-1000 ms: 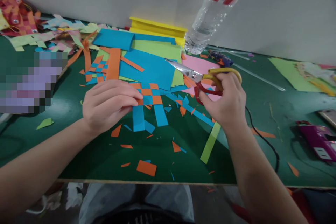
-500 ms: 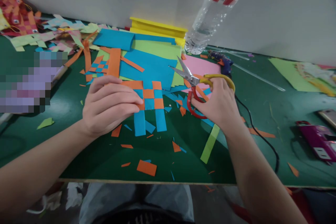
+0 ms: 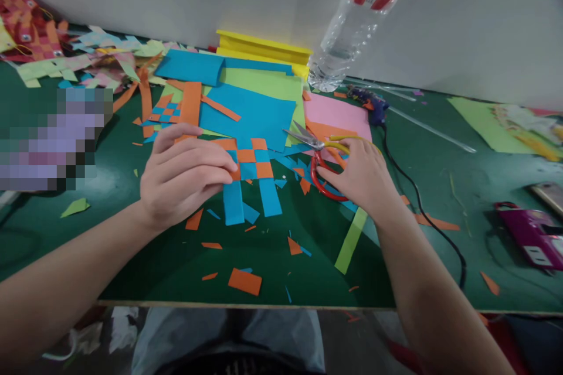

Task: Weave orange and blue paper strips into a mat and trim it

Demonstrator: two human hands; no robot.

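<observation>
My left hand (image 3: 187,173) pinches a piece of woven paper (image 3: 247,156) by its left side, its fingers covering that part. Orange and blue squares alternate across the weave, and two blue strips hang down from its lower edge. To the right, my right hand (image 3: 358,173) has its thumb and fingers in the handles of a pair of scissors (image 3: 317,147). One handle loop is red, the other yellow. The blades point left, slightly parted, beyond the right edge of the weave and apart from it.
Blue paper sheets (image 3: 250,114) and a pink sheet (image 3: 338,111) lie behind the hands. A water bottle (image 3: 347,29) stands by the wall. A glue gun (image 3: 372,105) trails a black cord at right. Orange scraps (image 3: 245,282) litter the table's front.
My right hand has tilted the scissors lower and flatter, and the blades have come closer together. The woven paper has shifted slightly in my left hand's hold.
</observation>
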